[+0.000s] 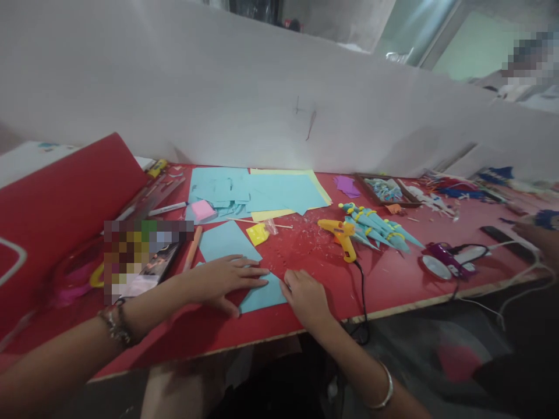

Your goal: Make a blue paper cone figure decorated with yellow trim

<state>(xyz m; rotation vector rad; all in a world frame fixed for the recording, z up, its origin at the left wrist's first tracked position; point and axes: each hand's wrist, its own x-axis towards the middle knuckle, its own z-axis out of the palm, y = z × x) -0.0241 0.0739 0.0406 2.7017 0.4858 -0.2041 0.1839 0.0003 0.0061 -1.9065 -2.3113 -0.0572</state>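
My left hand [229, 278] lies flat with fingers apart, pressing on a light blue paper sheet [264, 298] near the table's front edge. At that sheet's right corner, my right hand [307, 295] has its fingers curled in and closed on the paper's edge; the fingertips are partly hidden. Another light blue sheet [227, 240] lies just beyond my left hand. To the right rests a yellow hot glue gun [343, 234], its black cord hanging off the table. Beside it is a pile of blue paper cones [379, 227] with yellow trim.
Blue and yellow paper [283, 192] lies at the back, with a pink pad [203, 210] and a yellow packet [257, 234] nearer. A tray of scraps [386, 190], a purple device [449, 259] and another person's hand [535, 235] are right. A red board [74, 198] leans left.
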